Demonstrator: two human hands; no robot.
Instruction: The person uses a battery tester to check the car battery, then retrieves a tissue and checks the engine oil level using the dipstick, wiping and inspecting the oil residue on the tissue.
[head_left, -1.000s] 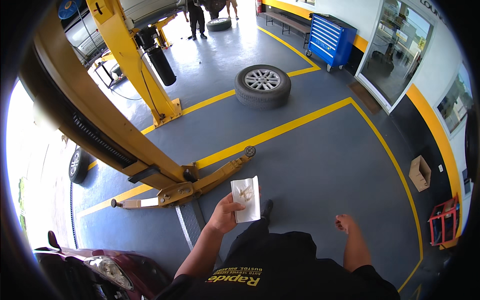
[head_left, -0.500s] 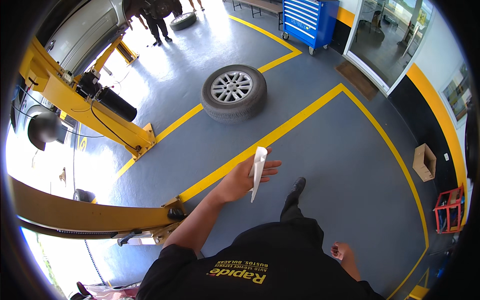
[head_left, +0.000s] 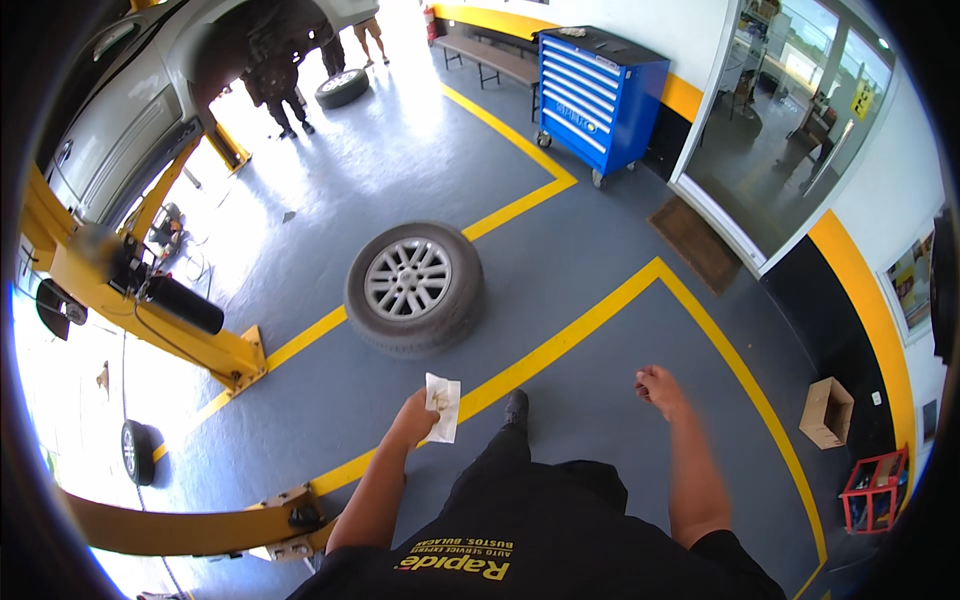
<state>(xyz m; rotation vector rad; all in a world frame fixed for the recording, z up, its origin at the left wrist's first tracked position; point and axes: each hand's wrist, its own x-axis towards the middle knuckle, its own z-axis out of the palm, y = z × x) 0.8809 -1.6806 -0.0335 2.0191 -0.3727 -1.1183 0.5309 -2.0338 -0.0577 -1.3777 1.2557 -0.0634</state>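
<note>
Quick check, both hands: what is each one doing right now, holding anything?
Left hand: closed on a white piece of paper.
Right hand: loosely curled, holding nothing, hanging free above the grey floor.

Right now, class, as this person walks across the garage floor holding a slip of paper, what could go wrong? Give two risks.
1. The loose wheel lies flat on the floor just ahead; a foot could catch it.
2. The left hand pinches only the paper by its edge, so it might slip; the right hand is empty.

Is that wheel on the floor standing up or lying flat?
Lying flat: the wheel rests on the grey floor, silver rim face up.
</note>
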